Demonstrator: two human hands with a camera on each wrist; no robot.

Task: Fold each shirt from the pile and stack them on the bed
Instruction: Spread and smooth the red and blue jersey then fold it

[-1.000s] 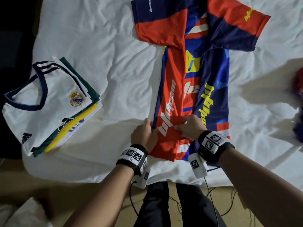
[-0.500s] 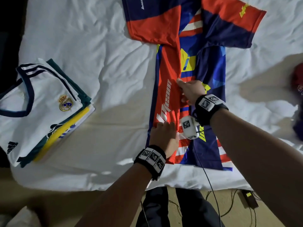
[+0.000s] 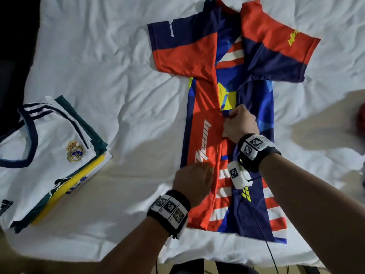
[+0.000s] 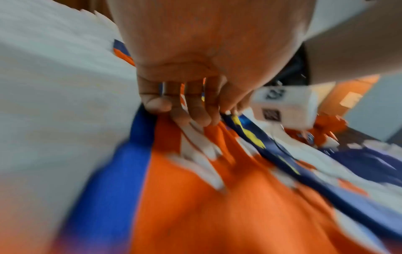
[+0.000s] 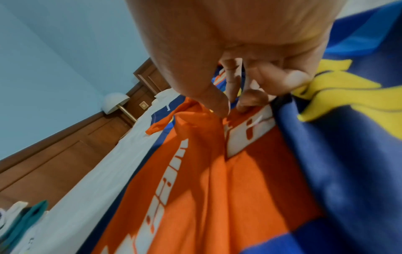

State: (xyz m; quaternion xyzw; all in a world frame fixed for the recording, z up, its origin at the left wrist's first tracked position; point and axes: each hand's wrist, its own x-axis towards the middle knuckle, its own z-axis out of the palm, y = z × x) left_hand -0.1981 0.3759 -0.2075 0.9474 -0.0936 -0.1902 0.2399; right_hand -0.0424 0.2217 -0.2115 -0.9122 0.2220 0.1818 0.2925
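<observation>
Head cam sits high and looks pretty much straight down on the bed point(image 3: 102, 62), with both forearms coming in from the bottom edge of the frame. Left wrist cam is super close, peeking out under the palm along the left hand point(image 4: 195, 72) at the shirt point(image 4: 217, 206), and it's blurry. Right wrist cam rides low too, tilted, looking along the right hand point(image 5: 250, 60) across the fabric toward a wall and lamp point(image 5: 115, 103) in the left half of the frame. All three share the shirt's red panel mid-frame.
</observation>
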